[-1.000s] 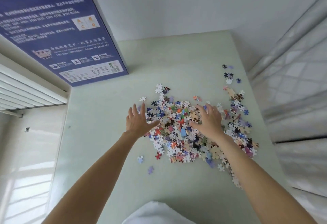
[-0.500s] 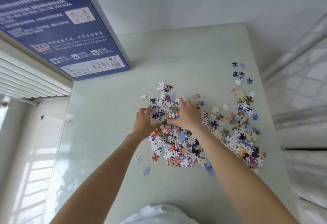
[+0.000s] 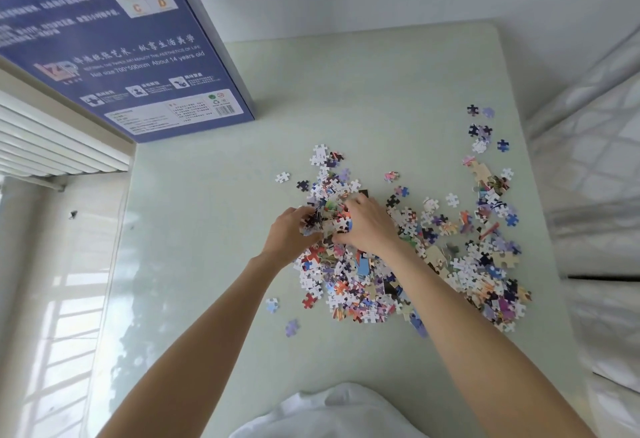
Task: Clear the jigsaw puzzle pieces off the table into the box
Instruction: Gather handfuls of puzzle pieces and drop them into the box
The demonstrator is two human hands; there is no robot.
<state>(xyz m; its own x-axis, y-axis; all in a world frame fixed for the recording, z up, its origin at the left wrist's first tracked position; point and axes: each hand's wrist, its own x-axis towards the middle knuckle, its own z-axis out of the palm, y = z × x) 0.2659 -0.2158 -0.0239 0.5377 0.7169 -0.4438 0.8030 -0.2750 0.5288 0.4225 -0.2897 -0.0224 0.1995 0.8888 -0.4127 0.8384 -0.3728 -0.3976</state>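
The jigsaw puzzle pieces (image 3: pixel 398 257) lie in a loose heap on the pale surface (image 3: pixel 214 264), the spread running from the far left toward the near right, with strays beyond its far-right end. At the heap's far-left end the left hand (image 3: pixel 291 235) and right hand (image 3: pixel 367 226) cup toward each other, fingers curled round a clump of pieces. The blue box (image 3: pixel 114 39) stands tilted at the far left corner, well apart.
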